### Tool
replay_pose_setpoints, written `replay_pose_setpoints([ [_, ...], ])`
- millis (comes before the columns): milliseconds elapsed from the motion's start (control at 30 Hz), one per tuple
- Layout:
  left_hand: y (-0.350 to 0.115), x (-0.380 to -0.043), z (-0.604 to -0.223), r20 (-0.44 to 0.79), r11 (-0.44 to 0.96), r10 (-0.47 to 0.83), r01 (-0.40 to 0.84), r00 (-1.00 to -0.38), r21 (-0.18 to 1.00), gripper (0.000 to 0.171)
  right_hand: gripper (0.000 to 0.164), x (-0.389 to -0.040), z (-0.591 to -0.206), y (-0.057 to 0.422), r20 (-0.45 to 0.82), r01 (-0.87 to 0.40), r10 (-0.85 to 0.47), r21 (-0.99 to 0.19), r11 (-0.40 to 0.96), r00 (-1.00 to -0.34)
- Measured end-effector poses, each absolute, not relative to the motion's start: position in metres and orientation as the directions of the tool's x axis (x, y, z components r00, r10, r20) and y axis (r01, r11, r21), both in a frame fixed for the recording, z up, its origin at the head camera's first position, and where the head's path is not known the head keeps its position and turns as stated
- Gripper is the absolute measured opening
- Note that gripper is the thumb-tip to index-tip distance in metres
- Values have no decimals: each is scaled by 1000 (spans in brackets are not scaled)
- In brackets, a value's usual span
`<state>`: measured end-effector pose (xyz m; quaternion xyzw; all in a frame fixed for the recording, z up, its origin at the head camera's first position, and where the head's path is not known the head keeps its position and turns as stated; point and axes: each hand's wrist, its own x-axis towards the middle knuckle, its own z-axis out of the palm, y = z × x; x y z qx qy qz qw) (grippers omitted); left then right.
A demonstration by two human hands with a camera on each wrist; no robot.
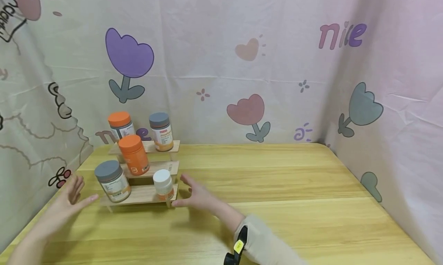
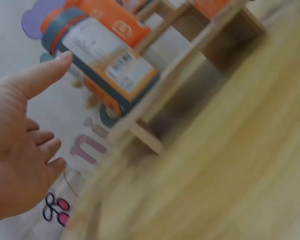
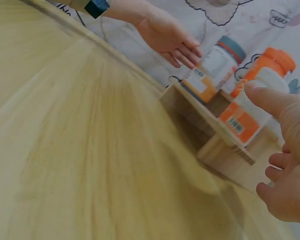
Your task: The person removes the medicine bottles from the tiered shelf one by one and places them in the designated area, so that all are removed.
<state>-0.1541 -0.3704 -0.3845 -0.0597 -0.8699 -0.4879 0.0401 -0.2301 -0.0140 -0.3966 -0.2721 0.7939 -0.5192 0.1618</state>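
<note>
A three-tier wooden stand [image 1: 143,195] at the left of the table holds several supplement jars. On its bottom step are a grey-lidded jar [image 1: 114,184] and a small white-capped bottle [image 1: 162,183]. The middle step carries an orange jar [image 1: 135,155]; the top one bears an orange-lidded jar [image 1: 121,126] and another grey-lidded jar [image 1: 161,132]. My left hand [image 1: 67,203] is beside the stand's left end, thumb extended toward the lower grey-lidded jar. At the right end, my right hand [image 1: 197,195] has its fingers spread close to the white-capped bottle. Neither hand grips anything.
The wood-grain table [image 1: 294,203] extends far to the right of the stand. A printed cloth [image 1: 200,38] hangs behind it and along both sides. A black strap with a yellow tag [image 1: 238,245] is on the right wrist, over a light sleeve [image 1: 266,242].
</note>
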Motion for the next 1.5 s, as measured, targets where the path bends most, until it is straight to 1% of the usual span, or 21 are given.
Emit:
replay_pose_setpoints([
  [133,-374,-155,-396,51,542,121,109,-991,833,86,91,-230,-404,-19,24,-275,-608,-906,323,-793],
  [200,-373,-156,-400,26,524,147,100,-989,846,86,91,-230,-406,-21,21,-287,-616,-897,336,-788],
  [333,-366,-159,-402,-15,481,196,83,-981,873,84,90,-228,-409,-23,24,-291,-635,-902,318,-772],
  [533,-358,-163,-402,-72,455,212,33,-975,890,84,91,-225,-410,-23,31,-271,-628,-918,290,-777],
  [767,-360,-160,-405,-38,388,227,54,-973,920,81,91,-221,-409,-23,25,-240,-623,-934,263,-781],
  [1067,-362,-162,-408,-9,339,257,82,-966,937,80,92,-220,-410,-20,1,-175,-658,-964,199,-753],
  [1367,-365,-165,-412,30,319,282,123,-959,940,79,94,-220,-409,-19,-17,-164,-663,-964,209,-748],
  [1500,-367,-165,-412,54,285,307,146,-950,947,78,94,-220,-408,-17,-28,-160,-669,-963,218,-742],
])
